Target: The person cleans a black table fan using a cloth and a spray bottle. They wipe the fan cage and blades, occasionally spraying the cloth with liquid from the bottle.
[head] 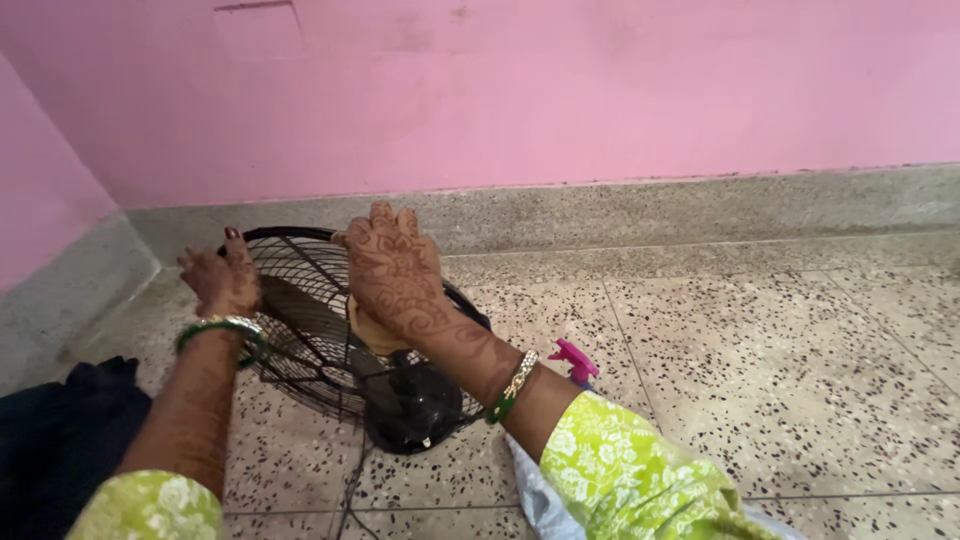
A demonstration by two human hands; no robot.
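A black table fan [310, 340] lies on the speckled floor, its wire grille facing up and left and its motor housing [415, 405] toward me. My left hand [222, 280] grips the left rim of the grille with curled fingers. My right hand [395, 275] rests flat on top of the grille, fingers spread toward the wall, pressing a tan cloth [372, 335] that shows under the palm. Both hands carry henna patterns and green bangles.
A pink spray-bottle top [574, 360] pokes out behind my right forearm. A dark cloth bundle [60, 440] lies at the lower left. The pink wall [500, 90] and grey skirting [650, 205] run behind the fan. The fan's cord [350, 495] trails toward me.
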